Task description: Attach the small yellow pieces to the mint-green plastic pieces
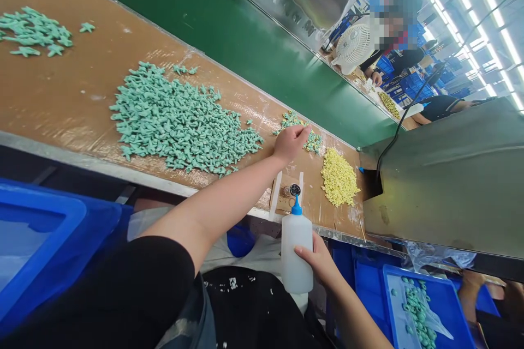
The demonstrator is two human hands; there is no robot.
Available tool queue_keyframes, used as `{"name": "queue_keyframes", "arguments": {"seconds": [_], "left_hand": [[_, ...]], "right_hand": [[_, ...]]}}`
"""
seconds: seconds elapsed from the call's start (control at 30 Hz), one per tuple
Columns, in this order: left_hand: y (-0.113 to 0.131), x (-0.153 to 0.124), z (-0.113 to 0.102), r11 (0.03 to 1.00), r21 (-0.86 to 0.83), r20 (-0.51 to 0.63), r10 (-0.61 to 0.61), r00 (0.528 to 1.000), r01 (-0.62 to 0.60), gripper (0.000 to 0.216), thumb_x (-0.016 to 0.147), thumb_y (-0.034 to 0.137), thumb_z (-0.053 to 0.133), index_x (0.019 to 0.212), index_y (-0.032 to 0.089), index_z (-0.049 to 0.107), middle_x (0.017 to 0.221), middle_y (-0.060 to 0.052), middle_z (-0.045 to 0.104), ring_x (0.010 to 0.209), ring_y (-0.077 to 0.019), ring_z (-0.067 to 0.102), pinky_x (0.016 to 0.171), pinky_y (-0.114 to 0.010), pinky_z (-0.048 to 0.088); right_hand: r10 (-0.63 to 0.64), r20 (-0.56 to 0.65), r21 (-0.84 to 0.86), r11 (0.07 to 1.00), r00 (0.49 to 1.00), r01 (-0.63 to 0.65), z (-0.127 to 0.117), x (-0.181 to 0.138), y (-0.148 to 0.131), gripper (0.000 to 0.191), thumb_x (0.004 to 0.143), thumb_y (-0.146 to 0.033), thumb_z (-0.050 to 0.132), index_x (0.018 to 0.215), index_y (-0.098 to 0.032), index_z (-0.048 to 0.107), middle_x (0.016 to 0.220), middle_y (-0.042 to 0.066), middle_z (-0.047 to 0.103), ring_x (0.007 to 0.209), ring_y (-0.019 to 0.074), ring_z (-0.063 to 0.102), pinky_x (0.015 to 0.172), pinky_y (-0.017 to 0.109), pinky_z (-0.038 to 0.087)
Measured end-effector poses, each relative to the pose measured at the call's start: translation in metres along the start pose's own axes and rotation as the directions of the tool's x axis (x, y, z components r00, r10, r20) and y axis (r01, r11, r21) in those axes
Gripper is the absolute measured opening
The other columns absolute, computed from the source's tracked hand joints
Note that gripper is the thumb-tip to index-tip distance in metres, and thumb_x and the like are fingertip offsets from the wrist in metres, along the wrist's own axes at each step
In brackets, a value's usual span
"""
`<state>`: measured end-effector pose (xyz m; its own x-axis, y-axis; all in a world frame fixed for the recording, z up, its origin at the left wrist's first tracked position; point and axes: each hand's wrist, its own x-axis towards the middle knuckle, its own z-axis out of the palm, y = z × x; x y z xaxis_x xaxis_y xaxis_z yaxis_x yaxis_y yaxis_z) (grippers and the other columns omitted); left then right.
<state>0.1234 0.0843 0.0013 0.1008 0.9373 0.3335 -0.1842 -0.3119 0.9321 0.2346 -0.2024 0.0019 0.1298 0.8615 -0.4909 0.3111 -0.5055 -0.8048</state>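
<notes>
My right hand is wrapped round a white squeeze bottle with a blue nozzle, held upright at the table's front edge. The nozzle tip reaches a small round jar with a dark top on a taped piece of cardboard. My left hand is over the bench, its fingers curled together; what they hold, if anything, is hidden. Beside it lies a cluster of small green and yellow pieces. A big heap of green starfish-shaped pieces spreads to its left, and a heap of small yellow pieces to its right.
More green starfish pieces lie far left on the brown bench. A green belt runs behind. A metal housing stands at the right. Blue bins sit below. A white fan and co-workers are across.
</notes>
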Motion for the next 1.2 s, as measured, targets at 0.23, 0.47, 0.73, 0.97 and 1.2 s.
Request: {"name": "queue_keyframes", "arguments": {"seconds": [0.23,0.47,0.73,0.97,1.2], "left_hand": [[-0.003,0.001,0.000,0.999,-0.031,-0.026,-0.032,0.999,0.031,0.054,0.103,0.053,0.049,0.059,0.021,0.045,0.058,0.001,0.045,0.059,-0.0148,0.046,0.064,-0.033,0.032],[-0.003,0.002,0.001,0.999,-0.038,-0.017,-0.033,0.999,0.032,0.055,0.103,0.053,0.048,0.058,0.022,0.043,0.057,0.001,0.043,0.058,-0.0152,0.044,0.063,-0.034,0.031],[-0.005,0.002,0.001,0.999,-0.024,-0.015,-0.042,0.999,0.042,0.055,0.102,0.056,0.048,0.059,0.022,0.044,0.058,0.001,0.044,0.060,-0.0157,0.044,0.064,-0.034,0.032],[-0.005,0.003,0.001,0.999,-0.020,-0.019,-0.043,0.999,0.042,0.055,0.103,0.054,0.048,0.059,0.022,0.043,0.058,0.001,0.045,0.060,-0.0154,0.045,0.063,-0.034,0.032],[-0.004,0.002,0.000,0.998,-0.025,-0.018,-0.057,0.998,0.057,0.054,0.104,0.053,0.048,0.060,0.022,0.043,0.057,0.001,0.044,0.058,-0.0154,0.044,0.062,-0.034,0.031]], "right_hand": [[0.125,0.012,0.158,0.979,0.992,-0.125,0.003,-0.004,-0.006,0.070,0.059,-0.070,0.087,0.104,-0.020,0.066,0.087,0.006,0.071,0.077,0.0259,0.067,0.068,0.037,0.056],[0.204,0.050,0.218,0.953,0.978,-0.210,0.000,-0.010,-0.019,0.073,0.057,-0.069,0.090,0.105,-0.020,0.066,0.091,0.007,0.071,0.081,0.0264,0.068,0.072,0.037,0.055],[0.253,0.093,0.270,0.924,0.963,-0.269,0.001,-0.015,-0.031,0.073,0.057,-0.068,0.091,0.105,-0.021,0.064,0.089,0.007,0.072,0.078,0.0267,0.070,0.069,0.038,0.056],[0.260,0.118,0.277,0.918,0.958,-0.284,0.000,-0.016,-0.036,0.071,0.059,-0.067,0.090,0.105,-0.020,0.063,0.090,0.007,0.073,0.077,0.0270,0.072,0.068,0.037,0.057],[0.279,0.141,0.282,0.909,0.950,-0.308,0.000,-0.017,-0.040,0.072,0.060,-0.066,0.089,0.108,-0.021,0.062,0.086,0.008,0.074,0.074,0.0289,0.074,0.064,0.038,0.058]]}}
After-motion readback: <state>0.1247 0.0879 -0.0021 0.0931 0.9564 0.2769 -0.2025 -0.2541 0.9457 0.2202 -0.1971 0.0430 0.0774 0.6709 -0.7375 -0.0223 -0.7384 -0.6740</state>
